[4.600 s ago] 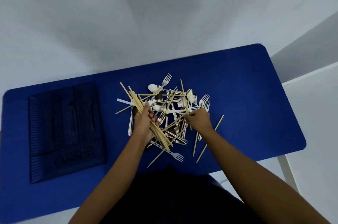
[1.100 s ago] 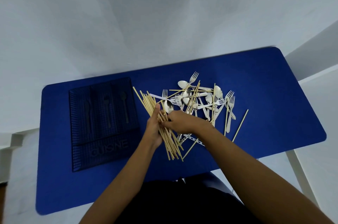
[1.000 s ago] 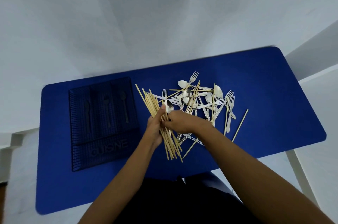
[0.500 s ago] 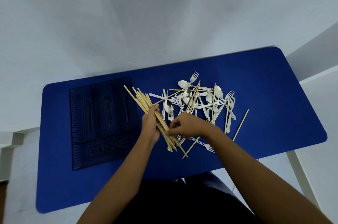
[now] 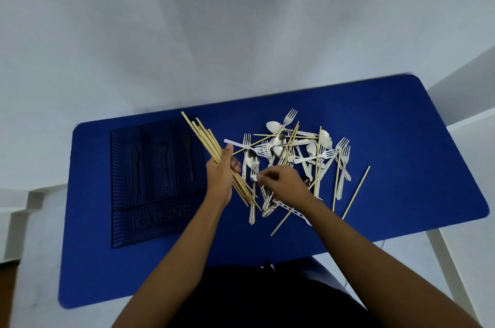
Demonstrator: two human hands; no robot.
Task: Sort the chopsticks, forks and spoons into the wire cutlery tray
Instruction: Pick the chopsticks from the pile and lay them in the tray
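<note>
Head view: my left hand [image 5: 220, 177] is clamped around a bundle of chopsticks [image 5: 203, 137], held diagonally, far tips up-left over the right edge of the wire cutlery tray [image 5: 150, 223], near ends down-right past my wrist. My right hand [image 5: 281, 184] hovers over the near side of the pile [image 5: 289, 150], fingers loosely curled; I can't tell if it's pinching anything.

Key relation: the tray sits directly left of my left hand, just beside it, with its long slots running away from me. The bundle's axis is skewed against those slots, so I reckon it needs a twist to line up before it goes down. Left hand is clearly nearer.

Tray: dark, fine wire mesh, with cutlery silhouettes marking the slots; the slots look empty. Chopsticks: pale wood or bamboo, thin and straight. Forks and spoons: shiny metal, tangled with loose chopsticks; one stray chopstick [image 5: 356, 192] lies right of the pile on the blue table [image 5: 401, 126], which is smooth and matte.
</note>
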